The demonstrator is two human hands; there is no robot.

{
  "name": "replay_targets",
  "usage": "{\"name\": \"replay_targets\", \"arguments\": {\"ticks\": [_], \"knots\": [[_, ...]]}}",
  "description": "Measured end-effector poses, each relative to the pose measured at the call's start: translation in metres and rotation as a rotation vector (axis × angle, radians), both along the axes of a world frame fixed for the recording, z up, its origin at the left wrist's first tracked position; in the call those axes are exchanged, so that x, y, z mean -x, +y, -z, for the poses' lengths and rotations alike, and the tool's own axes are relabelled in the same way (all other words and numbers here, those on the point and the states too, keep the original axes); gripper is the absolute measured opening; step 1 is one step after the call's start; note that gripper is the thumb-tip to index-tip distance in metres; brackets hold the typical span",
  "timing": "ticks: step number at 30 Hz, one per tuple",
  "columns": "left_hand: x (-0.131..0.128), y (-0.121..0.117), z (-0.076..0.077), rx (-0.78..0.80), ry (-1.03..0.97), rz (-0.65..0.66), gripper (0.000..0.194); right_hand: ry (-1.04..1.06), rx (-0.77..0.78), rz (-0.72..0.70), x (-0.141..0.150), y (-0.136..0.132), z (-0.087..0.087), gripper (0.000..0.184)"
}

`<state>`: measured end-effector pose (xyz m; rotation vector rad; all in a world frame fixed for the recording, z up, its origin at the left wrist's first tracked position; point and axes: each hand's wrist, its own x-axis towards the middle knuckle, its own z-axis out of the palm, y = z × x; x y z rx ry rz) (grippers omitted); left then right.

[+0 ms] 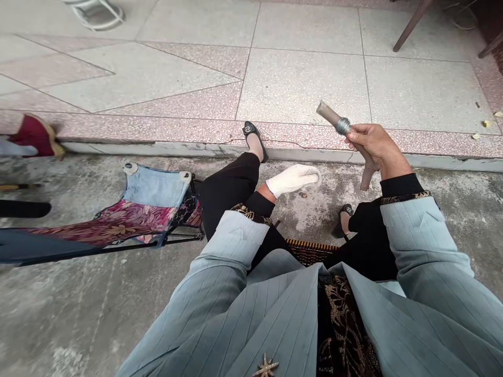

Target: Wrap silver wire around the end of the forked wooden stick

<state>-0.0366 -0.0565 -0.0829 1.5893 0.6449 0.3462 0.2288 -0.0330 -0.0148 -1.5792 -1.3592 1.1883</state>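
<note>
My right hand [371, 140], bare, is closed around a wooden stick [328, 112]. Grey metal wire [343, 126] is wound in a thick coil on the stick, just beyond my fingers. Below the hand, the stick's lower end [368, 175] shows as a branching piece pointing down. A white knitted glove covers my left hand [294, 179], held over the ground between my knees. Its fingers are curled together at the tips; whatever they pinch, if anything, is too fine or hidden to make out. The two hands are apart.
A raised tiled step [306, 84] runs across the front, with concrete ground [149, 314] below it. To the left stands a folding chair [155, 188] with floral fabric. Another person's red shoe [37, 135] rests by the step. Wooden furniture legs [412, 25] stand at upper right.
</note>
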Motion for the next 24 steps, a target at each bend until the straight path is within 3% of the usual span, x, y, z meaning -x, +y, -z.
{"name": "replay_targets", "arguments": {"ticks": [6, 11, 14, 19, 21, 24], "knots": [[0.001, -0.004, -0.008, -0.029, 0.045, -0.094, 0.033, -0.610, 0.085, -0.190, 0.008, 0.005, 0.007, 0.026], [0.003, -0.003, -0.004, -0.106, 0.142, -0.242, 0.023, -0.854, 0.215, -0.571, 0.022, 0.001, 0.012, 0.039], [0.006, 0.001, -0.002, -0.191, 0.182, -0.290, 0.023, -0.783, 0.312, -0.823, 0.026, -0.002, 0.015, 0.040], [0.010, 0.010, 0.003, -0.270, 0.164, -0.304, 0.031, -0.615, 0.341, -0.946, 0.016, -0.007, 0.007, 0.043], [0.009, 0.012, 0.004, -0.228, 0.116, -0.326, 0.031, -0.396, 0.282, -0.918, 0.007, -0.008, 0.000, 0.049], [0.005, 0.010, 0.005, -0.091, 0.020, -0.324, 0.032, 0.035, 0.102, -0.592, -0.004, -0.008, -0.010, 0.046]]}}
